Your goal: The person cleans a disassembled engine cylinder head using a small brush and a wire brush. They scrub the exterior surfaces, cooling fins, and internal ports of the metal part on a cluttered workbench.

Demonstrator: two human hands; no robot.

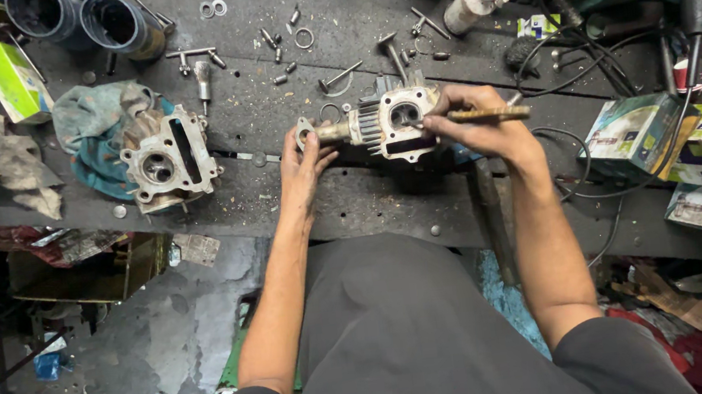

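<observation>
- Head view: the right hand (483, 127) pinches a slim wooden-handled tool (488, 114) between thumb and fingers, the handle pointing right and its thin tip reaching left onto the face of the cylinder head (391, 123).
- The left hand (302, 165) lies just left of that part, fingers spread loosely and pointing up, their tips touching the tubular flanged port (314, 133) that sticks out of its left side.
- The cylinder head rests on the dark desk (254, 103) between the two hands, directly ahead of the person, touching both.
- It is a grimy grey aluminium casting with cooling fins on its left half, a pale flat face turned upward, a round opening in the middle and a dark rectangular slot below.
- A second, similar casting (167, 164) sits well apart to the left on a blue-green rag (91, 120).
- Bolts, washers and valves (291, 38) are scattered behind, near a white squeeze bottle (474, 2).
</observation>
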